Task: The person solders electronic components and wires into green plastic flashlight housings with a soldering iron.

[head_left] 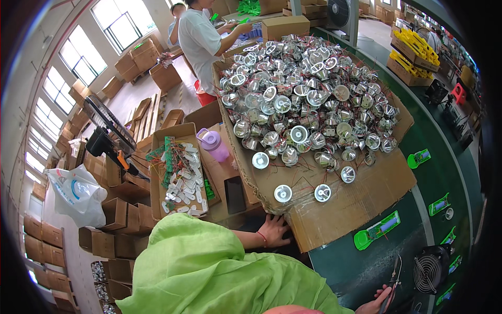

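My left hand (273, 231) lies with its fingers spread at the near corner of a large open cardboard box (345, 217), holding nothing. The box is heaped with silvery cone-shaped lamp reflectors (299, 134) with thin red and dark wires. Several of them sit apart on its front flap. At the lower right, my right hand (377, 302) is closed around a slim tool with a thin metal tip (396, 275); its exact kind is unclear. Beyond that hand, a bright green lamp housing (377, 230) with a circuit board and a bluish cylinder lies on the green belt.
Left of the box are a tray of white parts and circuit boards (180, 180), a purple bottle (213, 145) and a black phone (235, 194). A small fan (428, 272) stands right of my right hand. More green housings (439, 204) line the belt. A co-worker (201, 44) stands behind.
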`<state>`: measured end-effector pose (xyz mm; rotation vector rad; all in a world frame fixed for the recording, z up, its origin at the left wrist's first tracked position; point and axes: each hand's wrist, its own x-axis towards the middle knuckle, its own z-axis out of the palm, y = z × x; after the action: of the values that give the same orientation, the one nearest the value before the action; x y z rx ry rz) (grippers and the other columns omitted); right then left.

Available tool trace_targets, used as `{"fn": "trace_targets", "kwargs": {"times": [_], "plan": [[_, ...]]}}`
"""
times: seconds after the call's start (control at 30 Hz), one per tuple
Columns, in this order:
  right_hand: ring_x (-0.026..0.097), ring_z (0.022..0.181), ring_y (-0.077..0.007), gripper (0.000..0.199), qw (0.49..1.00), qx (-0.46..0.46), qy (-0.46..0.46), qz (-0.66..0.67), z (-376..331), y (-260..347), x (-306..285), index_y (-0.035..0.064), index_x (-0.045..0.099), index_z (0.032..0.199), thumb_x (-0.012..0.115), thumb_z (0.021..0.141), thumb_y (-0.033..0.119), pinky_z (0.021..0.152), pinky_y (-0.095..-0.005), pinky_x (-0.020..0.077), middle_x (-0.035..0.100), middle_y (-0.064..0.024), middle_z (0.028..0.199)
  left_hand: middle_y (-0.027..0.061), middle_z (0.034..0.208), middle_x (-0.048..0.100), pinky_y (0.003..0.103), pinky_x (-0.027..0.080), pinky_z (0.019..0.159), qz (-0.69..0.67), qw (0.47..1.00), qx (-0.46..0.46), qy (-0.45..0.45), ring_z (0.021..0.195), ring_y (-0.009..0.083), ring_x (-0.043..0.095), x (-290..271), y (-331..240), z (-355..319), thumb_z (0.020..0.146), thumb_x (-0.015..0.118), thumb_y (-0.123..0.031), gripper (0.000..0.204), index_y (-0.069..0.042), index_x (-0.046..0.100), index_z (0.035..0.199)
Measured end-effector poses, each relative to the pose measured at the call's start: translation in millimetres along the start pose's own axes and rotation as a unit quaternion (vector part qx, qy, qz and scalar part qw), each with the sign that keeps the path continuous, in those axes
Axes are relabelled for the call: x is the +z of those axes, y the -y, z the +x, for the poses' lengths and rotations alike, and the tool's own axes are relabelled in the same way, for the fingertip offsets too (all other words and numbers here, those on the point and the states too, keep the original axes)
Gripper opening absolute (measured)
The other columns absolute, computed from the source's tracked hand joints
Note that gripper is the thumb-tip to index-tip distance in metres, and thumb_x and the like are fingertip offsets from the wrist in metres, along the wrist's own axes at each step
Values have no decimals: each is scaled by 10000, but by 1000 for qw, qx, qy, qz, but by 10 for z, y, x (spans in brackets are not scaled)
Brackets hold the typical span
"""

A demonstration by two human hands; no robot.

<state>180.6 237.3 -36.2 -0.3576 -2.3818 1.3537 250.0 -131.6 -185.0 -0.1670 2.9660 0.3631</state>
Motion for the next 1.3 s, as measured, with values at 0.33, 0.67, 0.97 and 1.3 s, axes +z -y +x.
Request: {"fn": "trace_targets", "kwargs": {"times": [0.33,0.67,0.97,1.3], "plan": [[583,791,-241,435,999,49,6,-3,-2,43,-10,-84,621,1027,483,938,319,725,-353,467,619,-168,885,212,1367,370,607,201,1037,4,1000,0,-13,1309,386,293,-10,-11,10,746,585,-530,654,-136,541,1266],[580,884,-245,507,997,79,23,-7,-63,132,-55,-77,571,1169,440,946,359,806,-344,452,616,-164,1007,195,1359,379,610,236,1015,12,999,0,-36,1303,385,295,49,-1,-32,742,594,-526,647,-140,545,1260],[575,906,-234,477,997,65,48,-2,-77,159,-82,-68,544,1212,429,965,323,817,-338,447,614,-159,1026,193,1369,372,617,250,1009,2,1000,-4,-17,1314,388,278,-43,-16,-23,751,583,-521,649,-147,528,1279],[578,897,-248,473,995,90,25,-35,-163,366,-93,-70,588,1136,448,954,343,816,-352,444,622,-159,995,150,1512,216,690,144,1016,74,997,14,30,1385,419,129,187,-101,233,759,541,-584,802,-211,333,1438]]}}
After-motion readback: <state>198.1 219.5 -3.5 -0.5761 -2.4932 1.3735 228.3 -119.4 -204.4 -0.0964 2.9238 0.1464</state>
